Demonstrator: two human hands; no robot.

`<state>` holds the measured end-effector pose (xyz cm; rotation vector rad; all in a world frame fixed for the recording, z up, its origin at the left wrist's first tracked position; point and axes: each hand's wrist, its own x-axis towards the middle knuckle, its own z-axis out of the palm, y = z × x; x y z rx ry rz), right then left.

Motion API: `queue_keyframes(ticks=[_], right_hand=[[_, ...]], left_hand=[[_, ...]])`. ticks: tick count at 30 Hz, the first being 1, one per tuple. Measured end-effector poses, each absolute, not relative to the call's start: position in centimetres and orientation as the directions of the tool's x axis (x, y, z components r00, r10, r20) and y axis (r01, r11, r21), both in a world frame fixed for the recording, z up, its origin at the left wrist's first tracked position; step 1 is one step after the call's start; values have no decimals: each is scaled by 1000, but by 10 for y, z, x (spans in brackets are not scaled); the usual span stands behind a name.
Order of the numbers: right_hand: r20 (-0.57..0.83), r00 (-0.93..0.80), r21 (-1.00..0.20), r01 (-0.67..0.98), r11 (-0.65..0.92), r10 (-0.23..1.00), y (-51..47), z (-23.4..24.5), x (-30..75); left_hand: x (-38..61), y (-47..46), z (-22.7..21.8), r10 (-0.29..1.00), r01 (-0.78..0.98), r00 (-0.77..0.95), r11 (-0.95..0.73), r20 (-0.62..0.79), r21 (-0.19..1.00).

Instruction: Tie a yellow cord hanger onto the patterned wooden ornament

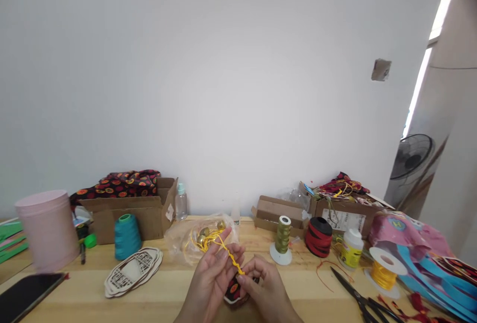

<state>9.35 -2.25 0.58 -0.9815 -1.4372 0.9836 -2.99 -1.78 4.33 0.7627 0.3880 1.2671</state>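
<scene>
A yellow cord [234,262], twisted and knotted, runs between my two hands over a small piece covered in dark patterned fabric [234,290]. My left hand [213,273] has the cord across its bent fingers, with the index finger stretched up. At the cord's lower knot, my right hand [266,283] pinches with thumb and fingertips. The fabric-covered piece shows a pale edge and sits below the hands, partly hidden by them. Just behind my left hand lies a clear plastic bag [182,231] with brass bells [203,236] and loops of yellow cord on it.
Cut-out wooden shapes [134,269], a teal thread cone [126,236] and a phone [28,295] lie left. On the right are a green spool [283,236], red cord [318,237], a glue bottle [351,248], a yellow spool [384,276] and black scissors [357,297]. Cardboard boxes [126,221] line the wall.
</scene>
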Motion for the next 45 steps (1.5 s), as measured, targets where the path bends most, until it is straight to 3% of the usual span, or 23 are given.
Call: queue_keyframes(ticks=[4, 8, 13, 17, 20, 25, 33, 40, 45], right_hand=[[487, -51, -789, 402, 465, 872, -25, 13, 99], [549, -204, -621, 549, 559, 810, -28, 16, 101], [501, -251, -629, 551, 548, 828, -28, 16, 100], [506, -200, -666, 528, 528, 839, -28, 15, 100], [516, -256, -648, 507, 568, 817, -31, 15, 100], [533, -356, -604, 475, 640, 767, -32, 15, 100], [525, -262, -684, 436, 585, 810, -28, 11, 98], [650, -73, -631, 503, 591, 757, -26, 16, 103], [644, -65, -603, 570, 558, 763, -27, 17, 105]], left_hand=[[-28, -18, 41, 970, -664, 222, 78, 97, 744], [-29, -19, 42, 954, -691, 281, 127, 102, 712], [-33, -21, 47, 914, -773, 346, 150, 212, 616], [-36, -18, 46, 911, -799, 342, 154, 229, 582], [-37, -16, 43, 911, -812, 343, 166, 227, 559], [-37, -18, 44, 923, -807, 322, 153, 209, 570], [-37, -22, 52, 932, -787, 300, 120, 205, 606], [-39, -16, 50, 952, -706, 297, 168, 72, 688], [-38, -9, 42, 994, -455, 105, 17, 35, 890]])
